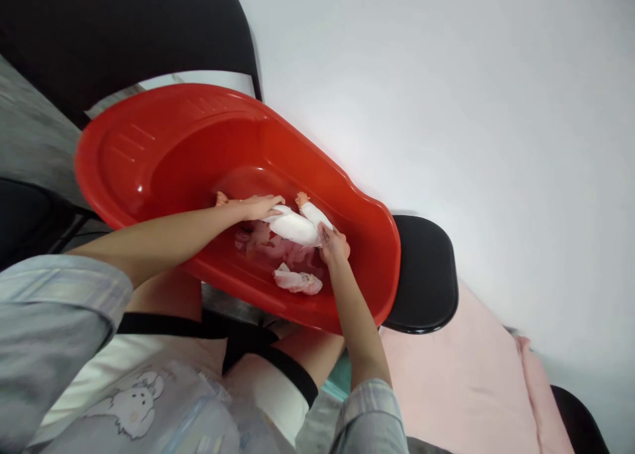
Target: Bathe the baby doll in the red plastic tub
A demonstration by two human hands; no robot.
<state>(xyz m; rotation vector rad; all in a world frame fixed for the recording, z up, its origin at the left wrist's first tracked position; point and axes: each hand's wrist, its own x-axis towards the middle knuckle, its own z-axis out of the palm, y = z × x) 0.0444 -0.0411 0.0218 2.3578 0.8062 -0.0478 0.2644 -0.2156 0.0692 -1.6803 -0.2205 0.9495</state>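
A baby doll (295,227) in white clothing lies in the red baby bathtub (238,133). Its bare foot points left and one small hand sticks up. Curled over the doll's lower body is my left hand (260,206). My right hand (334,243) grips the doll at the shoulder and head end, mostly covering the head. A crumpled, wet-looking whitish cloth (297,280) sits against the tub's near side, below the doll. Shallow water with pinkish shapes shows between doll and cloth.
Under the tub's right end is a black stool or chair seat (426,275). A large black chair back (124,30) stands at the upper left. Beyond the tub is a white wall (446,110). A pink cloth surface (446,381) lies at the lower right.
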